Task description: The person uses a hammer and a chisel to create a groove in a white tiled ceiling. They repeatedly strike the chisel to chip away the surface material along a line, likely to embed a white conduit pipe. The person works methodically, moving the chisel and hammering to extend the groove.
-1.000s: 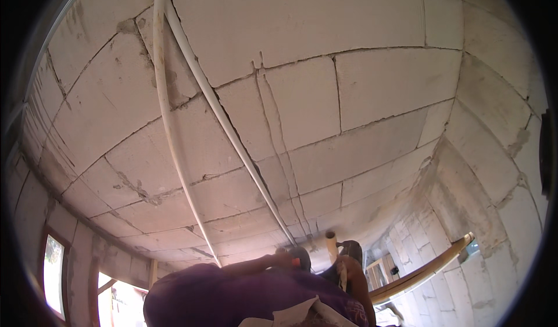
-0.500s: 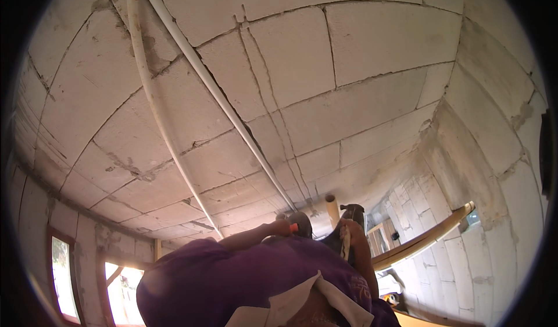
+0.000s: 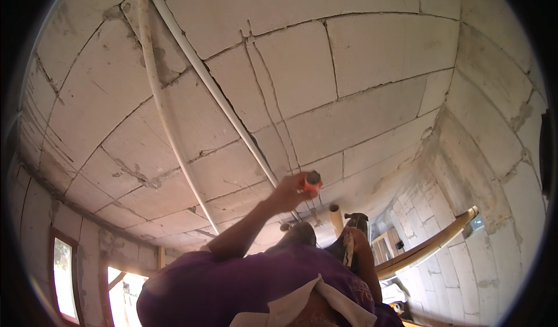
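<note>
The big block wall (image 3: 383, 48) fills most of your view. A side wall (image 3: 488, 123) meets it at its right edge. Your purple shirt (image 3: 232, 280), with its pale collar (image 3: 285, 308), is in front of the wall's bottom edge.

2 pale pipes run down the wall from its top edge, left of the middle. The bent pipe (image 3: 154, 83) is on the left, and the straight pipe (image 3: 214, 88) slants down to the right, going behind your left hand. 2 thin cuts (image 3: 256, 78) run down the wall too, to the right of the pipes. A long wood plank (image 3: 427, 244) slants up toward the side wall. A bright doorway (image 3: 127, 301) and a window (image 3: 65, 277) are past the wall's bottom left corner.

Your right hand (image 3: 357, 242) is low down, closed around a dark tool (image 3: 356, 218). I cannot tell what kind it is. A tan tube (image 3: 336, 219) stands just left of the tool.

Your left hand (image 3: 295, 192) is higher, with its fingers closed on a small orange thing (image 3: 313, 181) that has a gray end. That thing is in front of the wall's lower part, nearer its right edge than its left. I cannot tell if it touches the wall.
</note>
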`<state>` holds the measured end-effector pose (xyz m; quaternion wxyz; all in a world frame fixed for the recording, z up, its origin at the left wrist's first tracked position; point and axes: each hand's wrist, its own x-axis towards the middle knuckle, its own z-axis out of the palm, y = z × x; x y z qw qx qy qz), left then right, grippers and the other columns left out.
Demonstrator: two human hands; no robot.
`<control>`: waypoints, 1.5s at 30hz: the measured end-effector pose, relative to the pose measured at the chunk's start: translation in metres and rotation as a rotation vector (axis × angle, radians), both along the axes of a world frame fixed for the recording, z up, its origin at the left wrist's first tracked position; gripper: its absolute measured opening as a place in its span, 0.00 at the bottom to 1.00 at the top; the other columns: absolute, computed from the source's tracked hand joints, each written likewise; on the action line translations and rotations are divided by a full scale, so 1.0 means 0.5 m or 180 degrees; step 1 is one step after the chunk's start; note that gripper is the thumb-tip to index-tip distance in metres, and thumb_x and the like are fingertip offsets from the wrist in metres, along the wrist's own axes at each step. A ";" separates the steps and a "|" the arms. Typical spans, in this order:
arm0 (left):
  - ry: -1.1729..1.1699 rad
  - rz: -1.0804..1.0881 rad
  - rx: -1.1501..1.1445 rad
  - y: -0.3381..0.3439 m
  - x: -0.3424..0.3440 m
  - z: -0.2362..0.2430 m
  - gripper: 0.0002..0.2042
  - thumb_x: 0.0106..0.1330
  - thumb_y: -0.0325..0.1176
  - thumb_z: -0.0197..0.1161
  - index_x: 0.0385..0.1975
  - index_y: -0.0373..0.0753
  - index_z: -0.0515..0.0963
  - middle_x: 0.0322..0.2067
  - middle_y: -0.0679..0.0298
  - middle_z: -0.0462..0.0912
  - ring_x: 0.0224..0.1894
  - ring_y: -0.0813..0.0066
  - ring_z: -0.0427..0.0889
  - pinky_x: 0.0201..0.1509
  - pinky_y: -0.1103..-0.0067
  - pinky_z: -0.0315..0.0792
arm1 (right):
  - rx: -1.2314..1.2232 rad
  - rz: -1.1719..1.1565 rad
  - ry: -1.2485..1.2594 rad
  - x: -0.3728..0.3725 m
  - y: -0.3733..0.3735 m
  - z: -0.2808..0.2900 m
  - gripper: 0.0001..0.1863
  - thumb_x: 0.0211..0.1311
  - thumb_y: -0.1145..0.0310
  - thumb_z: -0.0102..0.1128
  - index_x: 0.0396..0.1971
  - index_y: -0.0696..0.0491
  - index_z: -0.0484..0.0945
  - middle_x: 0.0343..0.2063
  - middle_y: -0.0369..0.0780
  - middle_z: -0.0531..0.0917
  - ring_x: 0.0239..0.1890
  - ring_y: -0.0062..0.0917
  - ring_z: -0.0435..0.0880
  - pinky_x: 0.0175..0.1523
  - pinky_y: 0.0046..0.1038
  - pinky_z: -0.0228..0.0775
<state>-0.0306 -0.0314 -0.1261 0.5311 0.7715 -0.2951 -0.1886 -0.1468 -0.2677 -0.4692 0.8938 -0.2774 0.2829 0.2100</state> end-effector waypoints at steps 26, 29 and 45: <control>-0.4432 0.0749 -0.2076 0.097 0.053 0.790 0.22 0.62 0.31 0.66 0.53 0.28 0.71 0.42 0.55 0.79 0.46 0.65 0.80 0.51 0.69 0.75 | -0.0203 -0.0187 -0.0359 0.029 -0.004 -0.041 0.09 0.64 0.63 0.54 0.27 0.52 0.76 0.16 0.34 0.72 0.15 0.23 0.72 0.20 0.26 0.65; -0.4556 0.0878 -0.2489 0.108 0.052 0.806 0.22 0.64 0.33 0.64 0.54 0.28 0.68 0.44 0.53 0.78 0.46 0.64 0.80 0.51 0.67 0.75 | -0.0203 -0.0245 -0.0249 0.028 -0.008 -0.031 0.09 0.64 0.63 0.54 0.27 0.52 0.76 0.16 0.34 0.72 0.15 0.23 0.72 0.20 0.27 0.65; -0.5300 0.0877 -0.3052 0.111 0.021 0.842 0.22 0.70 0.39 0.56 0.54 0.31 0.58 0.40 0.53 0.76 0.31 0.64 0.83 0.41 0.73 0.78 | -0.0131 -0.0201 -0.0189 0.059 -0.001 0.007 0.08 0.64 0.64 0.55 0.27 0.50 0.75 0.15 0.33 0.71 0.15 0.22 0.72 0.20 0.28 0.66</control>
